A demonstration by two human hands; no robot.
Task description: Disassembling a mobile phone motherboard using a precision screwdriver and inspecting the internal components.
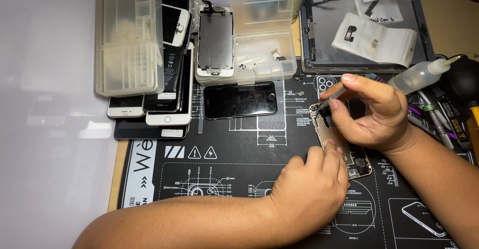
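An opened phone body point(357, 163) with a gold frame lies on the black repair mat point(239, 144), its insides facing up. My left hand point(309, 184) rests on the mat and presses fingertips on the phone's middle, holding it down. My right hand point(371, 112) grips a thin metal tool point(333, 98), like tweezers or a small driver, with its tip down at the phone's top corner. Much of the phone is hidden under both hands.
A black phone screen point(240, 100) lies face up on the mat. Behind it sit clear parts boxes point(128, 37) point(264, 34), a stripped screen assembly point(215, 42), stacked phones point(167, 94), a tablet shell point(324, 34) with plastic bags point(381, 39). A squeeze bottle point(421, 74) and hand tools point(439, 117) lie right.
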